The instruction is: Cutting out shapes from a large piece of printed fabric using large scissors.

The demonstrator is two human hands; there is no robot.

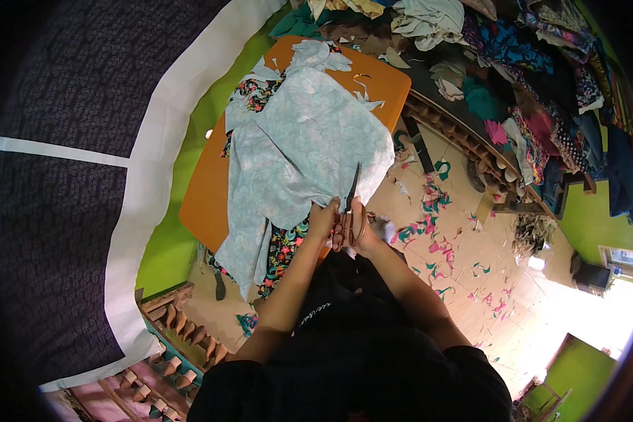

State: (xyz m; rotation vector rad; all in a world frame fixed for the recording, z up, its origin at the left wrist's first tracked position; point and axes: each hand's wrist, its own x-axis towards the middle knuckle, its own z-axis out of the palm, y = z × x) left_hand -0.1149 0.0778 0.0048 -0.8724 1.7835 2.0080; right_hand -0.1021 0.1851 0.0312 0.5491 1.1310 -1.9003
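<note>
Pale blue patterned fabric point(309, 119) spreads over an orange-brown table point(211, 176), with a corner hanging off the near edge. My left hand point(322, 221) is closed on the fabric's near edge. Just beside it, my right hand point(359, 228) grips a pair of dark scissors point(352, 193), fingers through the handles and blades pointing away along the cloth. Whether the blades are parted I cannot make out. Dark floral fabric point(288, 253) shows beneath the pale cloth, near my left forearm.
Cloth scraps point(362, 88) lie on the table's far end. Piled garments and fabrics point(485, 98) cover a long bench at the far right. Pink and green offcuts point(436, 246) litter the tiled floor. A wooden rack point(197, 334) with rounded pegs stands at the lower left.
</note>
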